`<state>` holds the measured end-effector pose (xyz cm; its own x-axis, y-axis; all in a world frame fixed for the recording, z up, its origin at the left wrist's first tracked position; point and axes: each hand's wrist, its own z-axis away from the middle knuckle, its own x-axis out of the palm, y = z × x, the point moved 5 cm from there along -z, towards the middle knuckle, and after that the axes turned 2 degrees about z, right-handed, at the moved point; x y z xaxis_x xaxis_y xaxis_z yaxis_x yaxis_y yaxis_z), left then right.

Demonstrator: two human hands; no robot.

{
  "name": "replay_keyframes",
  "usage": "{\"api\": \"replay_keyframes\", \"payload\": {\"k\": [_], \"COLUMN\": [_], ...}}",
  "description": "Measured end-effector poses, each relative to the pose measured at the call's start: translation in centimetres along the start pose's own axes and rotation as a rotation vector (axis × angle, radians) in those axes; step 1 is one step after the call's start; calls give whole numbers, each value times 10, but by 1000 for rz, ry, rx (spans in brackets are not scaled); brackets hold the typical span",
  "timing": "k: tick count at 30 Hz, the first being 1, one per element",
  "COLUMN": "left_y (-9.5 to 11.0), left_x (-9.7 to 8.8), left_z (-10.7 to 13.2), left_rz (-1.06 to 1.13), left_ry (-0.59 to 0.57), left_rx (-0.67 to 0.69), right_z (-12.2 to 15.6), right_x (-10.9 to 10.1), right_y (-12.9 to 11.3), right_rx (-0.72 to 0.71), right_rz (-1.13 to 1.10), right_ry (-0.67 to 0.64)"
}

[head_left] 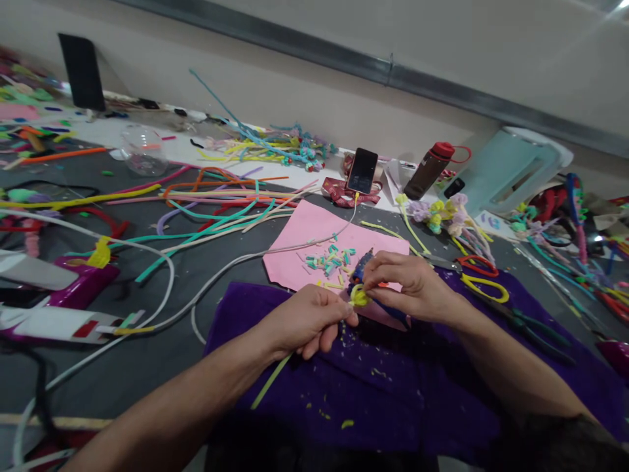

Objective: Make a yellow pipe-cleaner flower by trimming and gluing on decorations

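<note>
A small yellow pipe-cleaner flower point(360, 297) is held between both hands above the purple cloth. My left hand point(317, 318) is closed in a pinch just under its loops. The flower's pale yellow-green stem point(271, 383) runs out below that hand toward the lower left. My right hand point(410, 282) has thumb and fingers pinched at the loops from the right. Behind the right hand lies a blue tool point(390, 311), mostly hidden, so its kind is unclear. Short cut pieces point(331, 261) in green, yellow and lilac lie on the pink sheet point(289, 246) beyond the hands.
Scissors point(484, 287) and dark green pliers point(535, 328) rest right on the purple cloth point(314, 419). A phone point(362, 172) with a white cable stands behind the sheet, near a bottle point(431, 170). Purple glue guns point(81, 282) and long pipe cleaners point(211, 219) lie left.
</note>
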<state>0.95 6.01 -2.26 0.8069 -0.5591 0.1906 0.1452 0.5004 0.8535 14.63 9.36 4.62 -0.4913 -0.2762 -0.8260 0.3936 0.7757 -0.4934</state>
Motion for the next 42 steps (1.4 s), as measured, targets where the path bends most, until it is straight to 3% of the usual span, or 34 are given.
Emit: {"api": "replay_keyframes", "payload": {"k": [10,33,39,42], "left_y": [-1,-3,-1,5], "left_x": [0,1,1,-1], "left_z": [0,0,1,3], "left_rz": [-69,-77,-57,-7], "left_ry": [7,13,16,32], "left_rx": [21,52,43,50], "right_z": [0,3,3,5], "right_x": [3,10,4,-13], "right_y": [-7,-8,-9,-11], "right_rx": [15,27,-7,15], "right_rz": [149,195,158,117], "right_ry": [-24,-89,-52,82]}}
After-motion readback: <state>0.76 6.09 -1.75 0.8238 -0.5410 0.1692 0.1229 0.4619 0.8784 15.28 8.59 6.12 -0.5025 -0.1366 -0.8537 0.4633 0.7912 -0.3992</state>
